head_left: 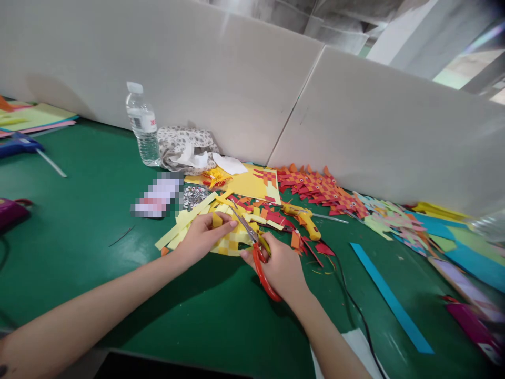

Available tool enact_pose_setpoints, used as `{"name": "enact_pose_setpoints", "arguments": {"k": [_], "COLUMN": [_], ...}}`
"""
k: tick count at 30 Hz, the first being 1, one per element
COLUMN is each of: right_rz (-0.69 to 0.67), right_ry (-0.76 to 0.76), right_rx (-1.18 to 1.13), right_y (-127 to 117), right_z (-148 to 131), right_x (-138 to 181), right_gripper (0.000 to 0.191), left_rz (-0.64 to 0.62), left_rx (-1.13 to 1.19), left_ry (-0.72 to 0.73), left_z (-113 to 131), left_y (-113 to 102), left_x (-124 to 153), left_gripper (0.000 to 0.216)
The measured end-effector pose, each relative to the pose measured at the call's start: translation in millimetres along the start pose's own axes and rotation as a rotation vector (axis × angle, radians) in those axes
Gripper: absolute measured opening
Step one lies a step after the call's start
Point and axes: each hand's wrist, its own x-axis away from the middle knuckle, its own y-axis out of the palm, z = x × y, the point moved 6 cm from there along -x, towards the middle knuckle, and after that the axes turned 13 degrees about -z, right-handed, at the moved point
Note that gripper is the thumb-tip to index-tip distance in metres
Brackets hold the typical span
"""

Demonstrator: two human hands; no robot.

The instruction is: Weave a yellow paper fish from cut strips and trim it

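Note:
My right hand [286, 266] is closed around the handles of a pair of red-handled scissors [259, 263]. Their metal blades point up and left, over a pile of paper pieces. Beside the blade tips, my left hand [205, 237] pinches a small yellow paper piece [216, 220] between thumb and fingers. Under both hands lies a yellow checkered woven paper piece [229, 245], partly covered by my hands and loose strips. Pale yellow paper strips [185, 226] stick out on its left. Red and orange paper scraps [276, 216] are scattered behind the scissors.
A yellow glue gun [302, 218] with a black cord lies right of the scraps. Woven red-orange paper fish [319, 187] line the partition. A water bottle [144, 126] stands at the back left, near a phone [160, 195]. A blue strip [390, 297] lies at right.

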Motion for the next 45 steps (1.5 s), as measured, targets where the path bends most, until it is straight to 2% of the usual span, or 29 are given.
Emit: {"name": "enact_pose_setpoints", "arguments": {"k": [16,26,38,45], "right_rz": [0.017,0.037,0.032,0.062], "right_ry": [-0.043,-0.012,-0.010,0.040], "right_rx": [0.016,0.037,-0.020,-0.036], "right_y": [-1.3,-5.9,-5.8,-9.1], "right_z": [-0.8,1.3,2.7,7.7], "right_x": [0.6,0.6,-0.3,-1.0], "right_gripper": [0.033,0.042,0.038,0.029], "left_rz": [0.015,0.002,-0.050,0.008], "left_rx": [0.018,0.015,-0.155,-0.015], "left_ry": [0.015,0.018,0.069,0.023], "left_z": [4.5,2.9,10.0,7.9], "left_y": [0.7,0.8,5.9,2.8], "left_x": [2.3,1.7,3.9,1.9], "left_gripper": [0.027,0.027,0.024,0.024]}}
